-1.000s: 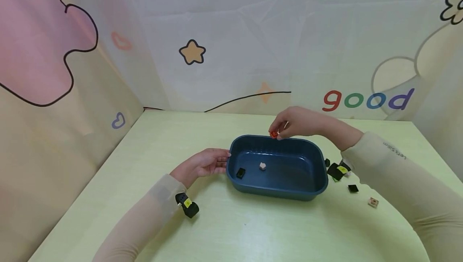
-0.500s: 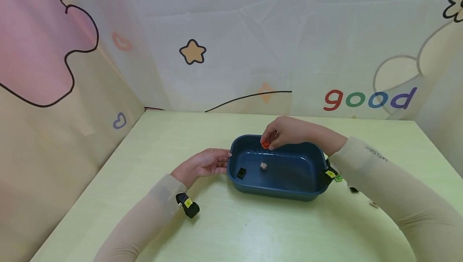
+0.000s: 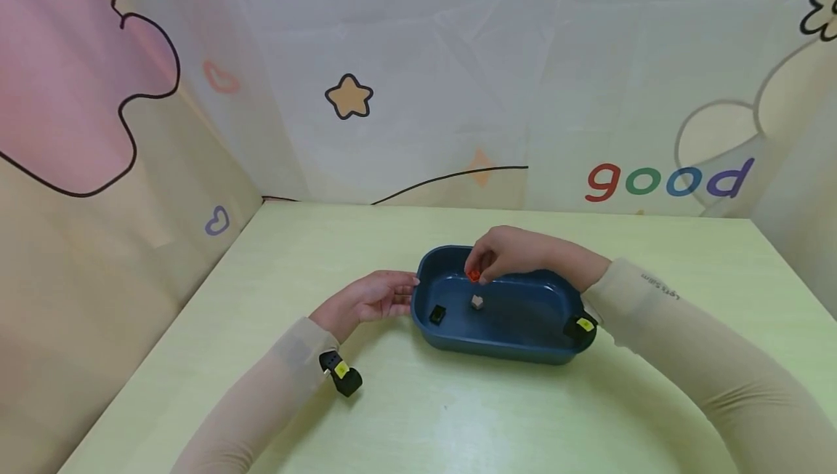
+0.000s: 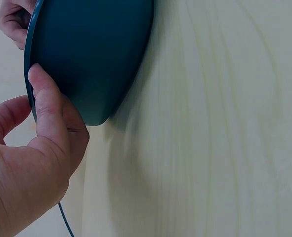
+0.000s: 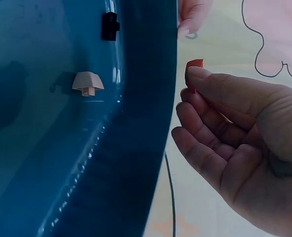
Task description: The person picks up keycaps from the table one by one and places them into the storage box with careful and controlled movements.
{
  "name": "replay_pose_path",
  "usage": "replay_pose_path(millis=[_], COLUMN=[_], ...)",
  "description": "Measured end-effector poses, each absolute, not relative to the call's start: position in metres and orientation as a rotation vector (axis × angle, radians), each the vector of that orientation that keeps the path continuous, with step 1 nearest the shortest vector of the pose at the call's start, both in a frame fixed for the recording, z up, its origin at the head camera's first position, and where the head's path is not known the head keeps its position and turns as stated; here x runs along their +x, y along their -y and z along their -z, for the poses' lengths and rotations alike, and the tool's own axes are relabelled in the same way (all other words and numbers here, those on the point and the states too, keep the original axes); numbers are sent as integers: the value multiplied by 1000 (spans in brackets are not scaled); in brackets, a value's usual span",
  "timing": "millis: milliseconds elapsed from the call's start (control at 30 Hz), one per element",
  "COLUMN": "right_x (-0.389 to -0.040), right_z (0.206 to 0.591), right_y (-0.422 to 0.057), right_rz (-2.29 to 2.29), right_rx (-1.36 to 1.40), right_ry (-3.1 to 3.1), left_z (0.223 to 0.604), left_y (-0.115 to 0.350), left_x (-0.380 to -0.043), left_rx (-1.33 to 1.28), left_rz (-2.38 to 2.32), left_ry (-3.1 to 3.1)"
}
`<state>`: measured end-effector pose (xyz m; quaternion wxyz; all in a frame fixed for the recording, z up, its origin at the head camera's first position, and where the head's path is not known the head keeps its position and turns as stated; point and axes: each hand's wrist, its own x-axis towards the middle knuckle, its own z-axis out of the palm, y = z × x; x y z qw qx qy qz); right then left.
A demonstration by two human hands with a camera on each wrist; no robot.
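A dark blue rectangular plastic tub point(image 3: 503, 354) stands on the table. At its left end, my left hand point(image 3: 369, 296) pinches the rim, thumb and fingers on either side of the wall in the left wrist view. My right hand point(image 3: 513, 250) is over the far part of the tub. Between its thumb and forefinger it pinches a red keycap point(image 5: 190, 71). Inside the tub lie a beige keycap point(image 5: 88, 81), its stem showing in the right wrist view, and a black keycap-sized piece point(image 3: 437, 314) near the left end.
The pale yellow-green table point(image 3: 418, 416) reaches back to a printed cloth backdrop point(image 3: 425, 96). A black wrist camera point(image 3: 343, 376) is on the left wrist, and another black camera point(image 3: 578, 326) on the right hangs over the tub's right end. The right sleeve point(image 3: 693, 343) covers the table beside the tub.
My right hand has come from the tub's far rim leftward and nearer over the inside, still pinching the red keycap. The small pieces right of the tub are now hidden by the sleeve.
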<state>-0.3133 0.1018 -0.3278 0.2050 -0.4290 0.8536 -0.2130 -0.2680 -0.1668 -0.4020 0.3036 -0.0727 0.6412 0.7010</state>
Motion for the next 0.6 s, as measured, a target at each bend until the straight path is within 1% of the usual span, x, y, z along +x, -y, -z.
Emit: replay_pose_path(millis=[600], right_x=[-318], right_z=[344], right_y=[-90], right_rz=[547], right_rx=[-1221], right_ry=[-2347], left_z=[401], left_y=[168], left_x=[-267], left_rx=[-195], left_rz=[-1854], left_ry=[-1712])
